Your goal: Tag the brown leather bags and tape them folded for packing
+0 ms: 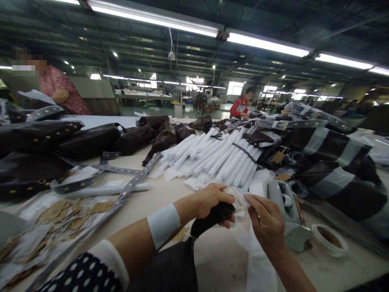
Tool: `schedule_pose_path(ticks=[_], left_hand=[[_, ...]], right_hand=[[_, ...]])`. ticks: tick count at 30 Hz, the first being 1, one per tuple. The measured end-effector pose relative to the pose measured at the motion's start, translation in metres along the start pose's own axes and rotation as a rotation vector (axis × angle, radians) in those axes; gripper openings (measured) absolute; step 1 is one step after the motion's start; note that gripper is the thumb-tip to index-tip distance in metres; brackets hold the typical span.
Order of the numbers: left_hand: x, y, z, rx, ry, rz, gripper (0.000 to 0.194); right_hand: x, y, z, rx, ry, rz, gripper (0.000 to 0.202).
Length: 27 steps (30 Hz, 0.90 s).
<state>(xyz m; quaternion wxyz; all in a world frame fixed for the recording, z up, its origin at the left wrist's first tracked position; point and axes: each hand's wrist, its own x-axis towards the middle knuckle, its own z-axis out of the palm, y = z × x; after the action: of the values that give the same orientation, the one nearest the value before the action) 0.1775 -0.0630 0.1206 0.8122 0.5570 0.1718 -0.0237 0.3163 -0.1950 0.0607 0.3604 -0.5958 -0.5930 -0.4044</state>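
My left hand point(209, 200) is closed around the gathered black end point(209, 221) of a dark bag point(170, 265), which lies at the bottom of the view. A thin translucent white wrap point(238, 198) covers the tip of that end, partly under my left thumb. On its other side my right hand point(267, 221) pinches the wrap's edge between thumb and fingertips. A white sheet point(261, 263) hangs below the right hand. Just right of that hand stands a grey-green tape dispenser point(285, 215).
A tape roll point(330, 241) lies right of the dispenser. White paper rolls point(212, 158) are piled ahead. Dark bags point(91, 138) line the left; wrapped bags point(334, 182) lie right. Tags point(69, 211) and a studded strap point(133, 186) are left. Two people point(62, 87) are beyond the table.
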Motion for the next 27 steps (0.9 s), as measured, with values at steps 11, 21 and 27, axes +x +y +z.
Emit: schedule_pose_path(ticks=[11,21,27], left_hand=[[0.014,-0.015,-0.011,-0.093,0.365,0.074,0.013],[0.018,-0.033,-0.023,-0.084,0.510,0.231,0.015],[0.013,-0.042,-0.030,-0.080,0.568,0.298,0.020]], right_hand=[[0.001,-0.028,0.014,0.094,-0.015,0.371,0.025],[-0.001,-0.056,0.071,0.361,-0.143,0.623,0.041],[-0.005,-0.058,0.084,0.308,-0.217,0.605,0.043]])
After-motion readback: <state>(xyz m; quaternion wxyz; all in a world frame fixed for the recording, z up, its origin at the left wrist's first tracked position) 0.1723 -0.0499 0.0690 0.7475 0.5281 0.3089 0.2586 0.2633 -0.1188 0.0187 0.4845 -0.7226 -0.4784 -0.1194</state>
